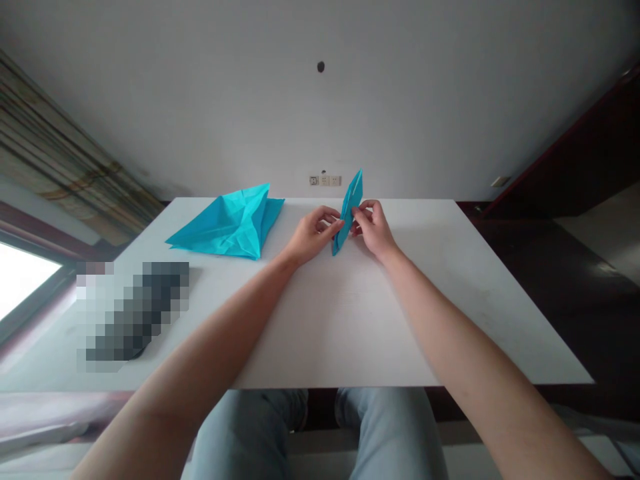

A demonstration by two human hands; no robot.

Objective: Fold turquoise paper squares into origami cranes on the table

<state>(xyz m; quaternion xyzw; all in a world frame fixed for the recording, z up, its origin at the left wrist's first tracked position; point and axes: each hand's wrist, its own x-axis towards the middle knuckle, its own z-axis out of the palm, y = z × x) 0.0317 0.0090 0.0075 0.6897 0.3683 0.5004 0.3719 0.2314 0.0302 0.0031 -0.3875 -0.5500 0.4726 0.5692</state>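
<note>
A folded piece of blue paper [351, 203], narrow and pointed at top and bottom, is held tilted above the far half of the table. My left hand [316, 230] pinches its left side between thumb and fingers. On its right side, my right hand [373, 225] grips it with thumb and fingertips, the other fingers curled. Left of my hands lies a larger creased sheet of blue paper [225, 223], partly folded and standing up in peaks. Some of my fingers behind the small folded paper are hidden.
The white table [340, 320] reaches from my lap to the wall. A dark blurred-out object [143, 313] lies on its left side. Wall sockets [324, 181] sit just beyond the far edge. A curtain [60, 153] hangs at the left.
</note>
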